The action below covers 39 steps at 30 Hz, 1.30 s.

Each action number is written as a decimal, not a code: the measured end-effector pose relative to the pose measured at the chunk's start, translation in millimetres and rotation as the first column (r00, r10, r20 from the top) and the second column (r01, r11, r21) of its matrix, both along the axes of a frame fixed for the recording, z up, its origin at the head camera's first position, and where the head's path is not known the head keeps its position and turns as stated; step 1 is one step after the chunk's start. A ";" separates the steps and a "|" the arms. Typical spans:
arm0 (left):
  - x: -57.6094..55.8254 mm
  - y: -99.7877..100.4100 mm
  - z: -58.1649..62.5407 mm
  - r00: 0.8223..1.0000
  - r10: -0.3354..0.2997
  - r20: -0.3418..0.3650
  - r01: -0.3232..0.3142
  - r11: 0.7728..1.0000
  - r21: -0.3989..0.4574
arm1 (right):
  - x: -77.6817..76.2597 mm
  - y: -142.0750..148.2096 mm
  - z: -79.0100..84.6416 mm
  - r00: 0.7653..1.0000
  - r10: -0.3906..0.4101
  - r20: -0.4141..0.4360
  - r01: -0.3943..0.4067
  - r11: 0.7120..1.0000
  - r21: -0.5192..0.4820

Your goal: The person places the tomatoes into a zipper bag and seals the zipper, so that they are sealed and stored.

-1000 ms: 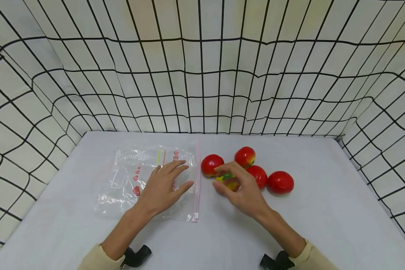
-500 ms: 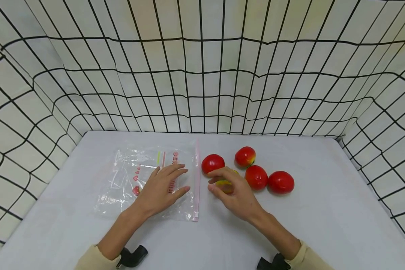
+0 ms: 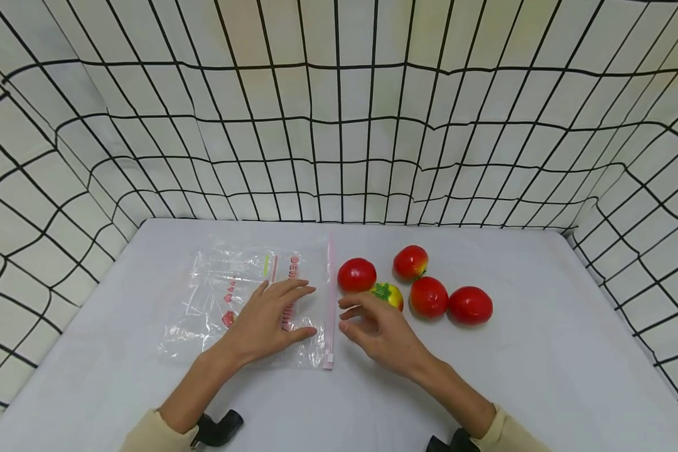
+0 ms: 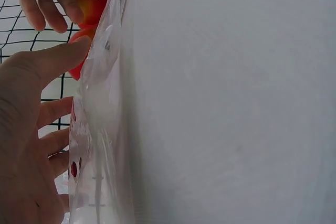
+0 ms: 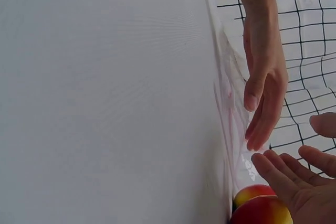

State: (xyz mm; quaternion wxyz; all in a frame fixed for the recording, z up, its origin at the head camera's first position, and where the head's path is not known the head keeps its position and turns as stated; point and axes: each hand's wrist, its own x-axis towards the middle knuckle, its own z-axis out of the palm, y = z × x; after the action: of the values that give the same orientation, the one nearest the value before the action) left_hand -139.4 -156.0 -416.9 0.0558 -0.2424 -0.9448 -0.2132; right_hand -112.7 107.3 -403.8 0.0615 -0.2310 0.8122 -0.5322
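Observation:
A clear zip bag point(image 3: 203, 295) with red print lies flat, its pink zip edge toward the right. Over its middle hovers my left hand point(image 3: 260, 329), fingers spread and holding nothing; the left wrist view has the thumb point(image 4: 63, 59) beside the bag's plastic. My right hand point(image 3: 388, 333) is just right of the zip edge, fingers bent loosely around air. Behind it sits a yellow-and-red tomato point(image 3: 394, 296) with a green top, partly hidden by the hand. Red tomatoes lie around it: one at the left point(image 3: 356, 275), others behind point(image 3: 410, 262) and to the right point(image 3: 429, 297).
Another red tomato point(image 3: 470, 306) ends the group on the right. All rest on a white-covered table point(image 3: 542, 351). A black wire grid point(image 3: 339, 119) backed by white panels walls in the far side and both flanks. Black wrist devices point(image 3: 220, 428) show by the sleeves.
My right hand has moved left and toward me, off the yellow-and-red tomato, which now shows more. My left hand has drifted slightly nearer to me. Bag and tomatoes stay about where they were.

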 end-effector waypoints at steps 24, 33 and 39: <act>-0.7 -9.3 -4.4 0.984 -0.047 0.172 0.032 0.995 0.090 | -0.2 -14.8 -8.0 0.989 -0.007 0.149 -0.014 0.990 0.141; -0.2 -10.9 -5.0 0.979 -0.066 0.194 0.034 0.986 0.166 | -3.1 -17.7 -9.9 0.986 -0.009 0.167 -0.014 0.991 0.134; -0.7 -11.7 -5.3 0.986 -0.060 0.158 0.029 0.980 0.195 | -4.0 -19.0 -9.6 0.984 -0.018 0.175 -0.007 0.990 0.143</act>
State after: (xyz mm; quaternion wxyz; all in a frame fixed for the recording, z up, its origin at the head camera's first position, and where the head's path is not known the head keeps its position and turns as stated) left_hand -140.1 -167.8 -422.2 -0.0034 -0.2387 -0.9156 -0.3235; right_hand -116.7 88.2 -413.4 0.1480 -0.1758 0.8403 -0.4909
